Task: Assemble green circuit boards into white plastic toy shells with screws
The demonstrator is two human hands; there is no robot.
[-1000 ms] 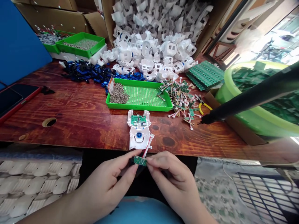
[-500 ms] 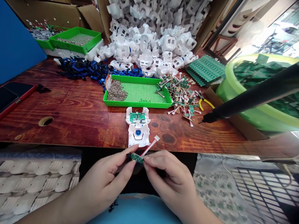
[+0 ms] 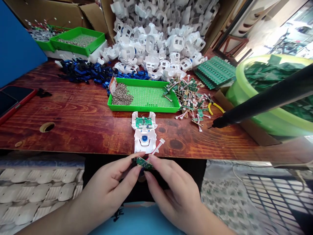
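Just past the table's front edge, my left hand (image 3: 117, 182) pinches a small dark plastic part (image 3: 134, 161), mostly hidden by the fingers. Against that part lies a small green circuit board (image 3: 143, 163), with a red-and-white cable ending in a white connector (image 3: 161, 141). My right hand (image 3: 174, 186) grips the board's right end, index finger on top and thumb below. Directly beyond the hands, two white shell halves rest on the table: the nearer (image 3: 145, 145) has a blue round piece inside, the farther (image 3: 154, 120) holds a green board.
A green tray (image 3: 149, 109) with screws stands behind the shells. Wired boards (image 3: 188, 94) and yellow-handled pliers (image 3: 215, 106) lie to its right. A black rod-shaped tool (image 3: 256, 101) juts in from the right, before a yellow-green tub (image 3: 241, 88). White shells (image 3: 151, 45) are heaped behind.
My right fingers have shifted along the board, the index now higher and the thumb lower and farther left. The board and its cable have moved slightly left.
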